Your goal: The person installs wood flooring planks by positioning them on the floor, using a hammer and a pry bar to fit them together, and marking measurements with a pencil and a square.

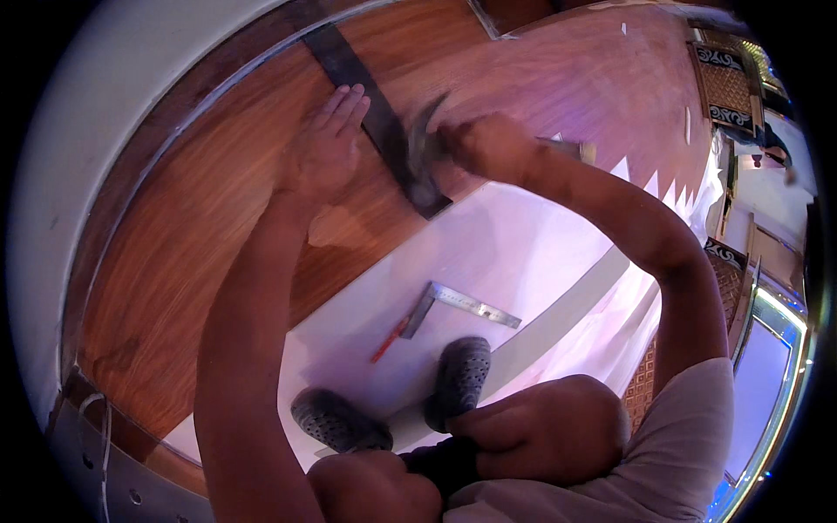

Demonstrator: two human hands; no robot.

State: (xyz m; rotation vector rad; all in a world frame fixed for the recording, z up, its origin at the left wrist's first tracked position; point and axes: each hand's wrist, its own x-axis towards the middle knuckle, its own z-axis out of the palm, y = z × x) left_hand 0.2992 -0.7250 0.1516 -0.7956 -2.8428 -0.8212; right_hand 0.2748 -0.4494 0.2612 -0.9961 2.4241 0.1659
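Observation:
My right hand (488, 146) is wrapped around the handle of a claw hammer (424, 148), with the handle's end sticking out past my wrist. The slightly blurred hammer head is over the lower part of a long dark strip (353, 83) lying across the wood-look floor planks (227, 227); I cannot tell whether they touch. My left hand (327, 144) lies with fingers stretched out over the planks, its fingertips at the strip's left edge. Closer to my feet, a metal try square (466, 305) rests on white sheeting (523, 227), and a thin red tool (390, 340) is by its dark stock.
My feet in dark perforated clogs (460, 375) stand on the white sheeting, which a grey band (558, 305) crosses. A pale wall (96, 113) curves along the left. Patterned panels (725, 87) stand at the far right, near another person (774, 144).

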